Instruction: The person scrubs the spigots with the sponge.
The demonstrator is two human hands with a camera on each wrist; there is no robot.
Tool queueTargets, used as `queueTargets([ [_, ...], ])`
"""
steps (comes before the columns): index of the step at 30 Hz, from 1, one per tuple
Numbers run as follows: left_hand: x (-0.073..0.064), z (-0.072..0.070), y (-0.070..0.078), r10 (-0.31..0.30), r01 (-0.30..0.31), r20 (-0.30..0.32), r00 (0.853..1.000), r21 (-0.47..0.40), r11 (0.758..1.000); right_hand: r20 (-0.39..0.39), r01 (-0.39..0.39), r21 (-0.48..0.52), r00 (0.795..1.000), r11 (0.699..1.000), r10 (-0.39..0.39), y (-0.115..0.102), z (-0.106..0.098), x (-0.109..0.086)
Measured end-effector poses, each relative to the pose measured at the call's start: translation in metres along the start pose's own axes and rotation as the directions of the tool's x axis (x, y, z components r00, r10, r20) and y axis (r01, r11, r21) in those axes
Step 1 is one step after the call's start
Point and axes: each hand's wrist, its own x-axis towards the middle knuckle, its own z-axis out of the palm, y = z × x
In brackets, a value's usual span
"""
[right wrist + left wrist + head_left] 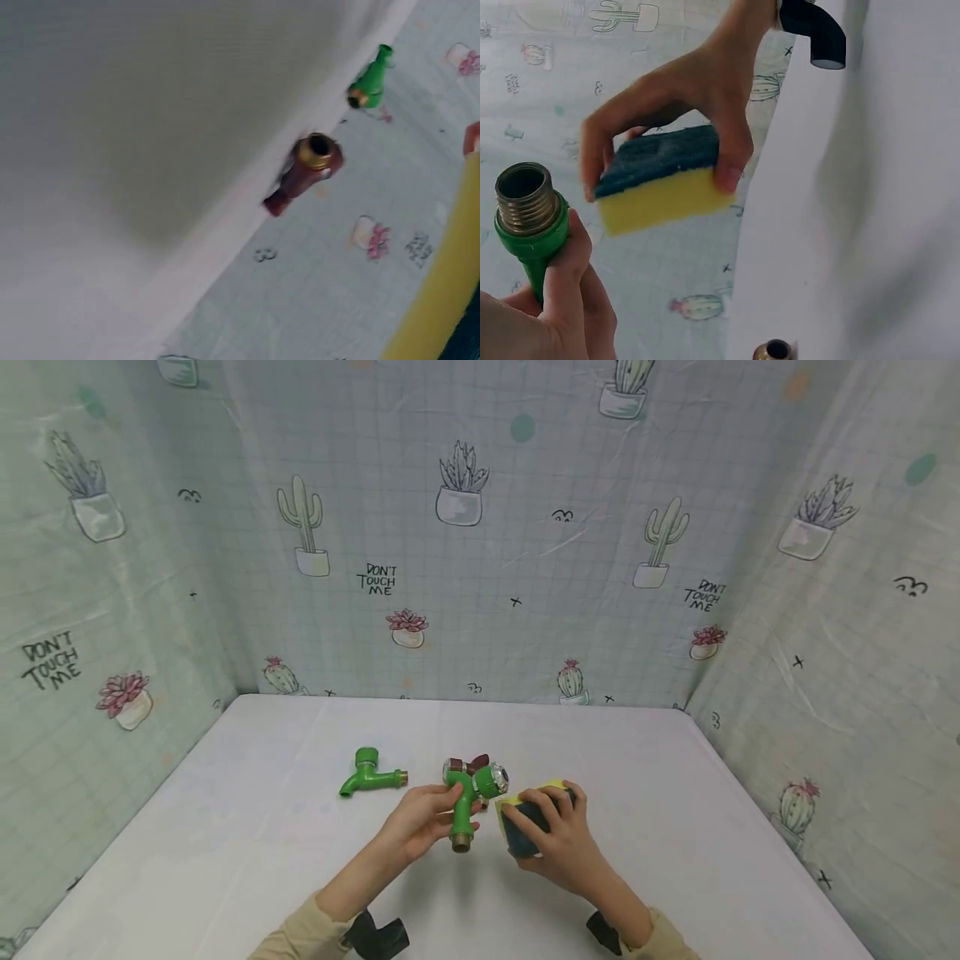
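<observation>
With my left hand (420, 821) I grip a green tap (462, 806), threaded end toward me. My right hand (564, 847) grasps a sponge (517, 841) just right of the tap, apart from it. On the desk (285, 843), a brown tap (480, 763) lies beyond my hands, a second tap (366, 776) left.
</observation>
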Motion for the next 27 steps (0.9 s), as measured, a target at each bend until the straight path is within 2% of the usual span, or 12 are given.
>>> queueTargets([
  [4, 0.0, -0.002, 0.001, 0.029, -0.029, -0.001, 1.0, -0.048, 0.998, -0.091, -0.03, 0.085, 0.995, 0.996, 0.038, 0.002, 0.002, -0.008],
  [6, -0.001, -0.002, 0.0, 0.034, -0.034, 0.023, 0.999, -0.018, 0.999, -0.15, -0.014, 0.119, 0.988, 0.993, 0.032, 0.001, 0.002, -0.007],
  [10, -0.001, -0.002, -0.002, 0.017, -0.028, 0.118, 0.993, 0.085, 0.996, -0.221, 0.002, 0.149, 0.975, 0.989, 0.031, 0.001, 0.001, 0.001],
  [13, 0.0, -0.004, -0.002, -0.008, -0.019, 0.206, 0.979, 0.128, 0.992, -0.257, -0.01, 0.164, 0.965, 0.986, 0.053, 0.002, 0.0, 0.006],
  [16, -0.001, -0.008, -0.001, -0.035, -0.016, 0.291, 0.956, 0.171, 0.985, -0.283, -0.044, 0.197, 0.954, 0.98, 0.1, 0.001, -0.001, 0.009],
  [19, -0.004, -0.008, -0.003, -0.053, -0.011, 0.334, 0.941, 0.188, 0.982, -0.286, -0.081, 0.251, 0.946, 0.965, 0.154, -0.001, -0.002, 0.011],
  [21, -0.007, -0.007, -0.005, -0.061, -0.007, 0.326, 0.943, 0.203, 0.979, -0.282, -0.085, 0.276, 0.945, 0.957, 0.166, -0.003, -0.003, 0.013],
  [23, -0.009, -0.006, -0.007, -0.068, 0.0, 0.286, 0.956, 0.234, 0.972, -0.269, -0.087, 0.288, 0.949, 0.954, 0.167, -0.005, -0.004, 0.015],
  [25, -0.009, -0.006, -0.009, -0.063, -0.011, 0.238, 0.969, 0.299, 0.954, -0.238, -0.098, 0.293, 0.956, 0.951, 0.172, -0.005, -0.006, 0.018],
  [27, -0.008, -0.007, -0.01, -0.05, -0.026, 0.185, 0.981, 0.385, 0.922, -0.18, -0.137, 0.303, 0.963, 0.943, 0.198, -0.006, -0.008, 0.021],
])
